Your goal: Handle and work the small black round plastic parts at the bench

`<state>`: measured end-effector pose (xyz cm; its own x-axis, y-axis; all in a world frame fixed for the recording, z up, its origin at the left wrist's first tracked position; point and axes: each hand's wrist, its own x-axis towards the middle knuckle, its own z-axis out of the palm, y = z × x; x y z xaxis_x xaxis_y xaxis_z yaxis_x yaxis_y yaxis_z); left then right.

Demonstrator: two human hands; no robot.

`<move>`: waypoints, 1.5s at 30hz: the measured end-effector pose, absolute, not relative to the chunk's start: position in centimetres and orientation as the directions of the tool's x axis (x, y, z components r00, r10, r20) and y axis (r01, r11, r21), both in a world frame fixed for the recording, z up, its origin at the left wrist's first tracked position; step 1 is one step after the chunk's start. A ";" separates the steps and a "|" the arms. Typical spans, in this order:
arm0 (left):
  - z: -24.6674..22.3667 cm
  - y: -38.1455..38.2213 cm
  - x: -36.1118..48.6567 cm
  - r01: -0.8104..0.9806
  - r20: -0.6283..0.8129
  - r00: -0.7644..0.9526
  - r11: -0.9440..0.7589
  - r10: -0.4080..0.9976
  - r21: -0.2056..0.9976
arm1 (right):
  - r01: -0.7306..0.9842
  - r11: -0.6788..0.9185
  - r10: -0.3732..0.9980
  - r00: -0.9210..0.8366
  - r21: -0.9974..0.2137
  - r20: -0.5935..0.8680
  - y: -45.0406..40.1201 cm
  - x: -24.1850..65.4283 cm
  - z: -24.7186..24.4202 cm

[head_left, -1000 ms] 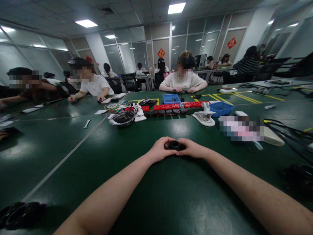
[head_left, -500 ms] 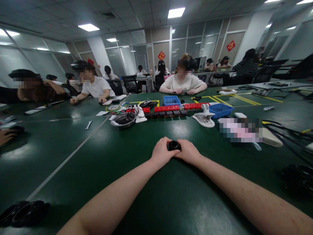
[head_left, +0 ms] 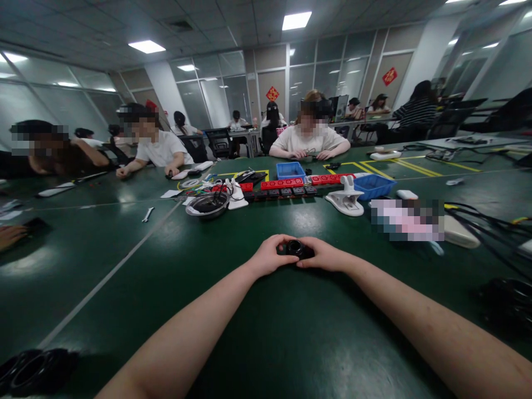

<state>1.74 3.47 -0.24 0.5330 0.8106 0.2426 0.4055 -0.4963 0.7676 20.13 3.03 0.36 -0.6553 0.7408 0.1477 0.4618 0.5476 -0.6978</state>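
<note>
Between my two hands, over the middle of the green table (head_left: 266, 321), is a small glossy black ring-shaped part (head_left: 296, 249) with a round opening facing up. My left hand (head_left: 270, 255) grips its left side, thumb in front and fingers curled behind. From the right, my right hand (head_left: 322, 254) closes around the other side. More of the black body shows near the right fingers. The undersides of the part and most fingertips are hidden.
Black rings (head_left: 37, 371) lie at the lower left, with more black parts (head_left: 509, 305) at the right edge. Ahead stand red power strips (head_left: 282, 183), blue bins (head_left: 374, 187), a bowl (head_left: 206, 205) and a white clamp (head_left: 346, 200). A wrench (head_left: 147, 214) lies left. Co-workers sit opposite.
My hands have spread slightly apart around the black part, exposing more of its body on the right. The view has shifted a little.
</note>
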 end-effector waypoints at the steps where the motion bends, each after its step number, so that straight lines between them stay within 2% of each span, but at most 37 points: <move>1: -0.3 3.5 1.7 0.405 0.241 0.534 -0.496 0.810 0.768 | 0.450 0.524 0.741 -0.659 -0.723 0.128 3.1 20.2 0.4; 6: -0.3 3.5 1.8 0.409 0.244 0.531 -0.497 0.812 0.765 | 0.500 0.439 0.787 -0.615 -0.747 0.050 3.1 20.3 0.5; 21: -0.2 3.3 2.0 0.439 0.243 0.492 -0.479 0.836 0.760 | 0.477 0.376 0.820 -0.570 -0.795 0.046 3.2 20.1 -0.1; 33: 0.2 2.2 2.8 0.526 0.241 0.379 -0.423 0.893 0.738 | 0.709 0.352 0.924 -0.367 -0.611 0.107 3.1 19.3 -1.1; 40: -0.1 2.0 3.3 0.591 0.251 0.245 -0.350 0.936 0.727 | 0.920 0.173 0.973 -0.104 -0.352 0.207 1.4 17.1 -0.9; 43: -0.1 1.9 3.4 0.608 0.257 0.225 -0.342 0.940 0.716 | 0.945 0.153 0.973 -0.092 -0.290 0.213 0.9 16.7 -0.9; 45: 0.0 1.9 3.4 0.609 0.262 0.230 -0.349 0.937 0.713 | 0.939 0.175 0.971 -0.114 -0.296 0.211 0.9 16.9 -0.9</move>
<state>3.35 1.89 -0.05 0.2295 0.9373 0.2625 0.6086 -0.3486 0.7128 16.89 0.94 -0.88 -0.1144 0.9707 0.2113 0.9390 0.1751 -0.2960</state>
